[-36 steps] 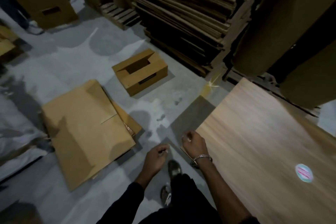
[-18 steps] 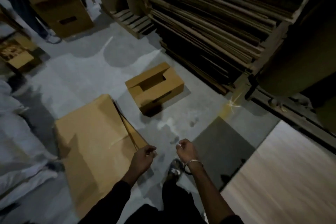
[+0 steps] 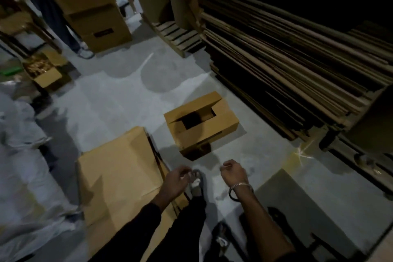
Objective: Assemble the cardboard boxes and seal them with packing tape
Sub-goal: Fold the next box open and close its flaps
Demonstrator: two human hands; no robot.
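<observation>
A grey concrete floor fills a dim storeroom, with flat cardboard sheets stacked at the upper right. A small box, flaps partly open, sits at center; flattened boxes lie just left of it. Taller boxes stand upper left. At the lower center, the left hand and right hand hang loosely curled, holding nothing.

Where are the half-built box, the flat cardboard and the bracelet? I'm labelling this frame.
box [image 3: 209, 127]: head view, on its near top flap.
flat cardboard [image 3: 119, 172]: head view, on its broad upper face.
bracelet [image 3: 241, 186]: head view, on the band at the right wrist.
</observation>
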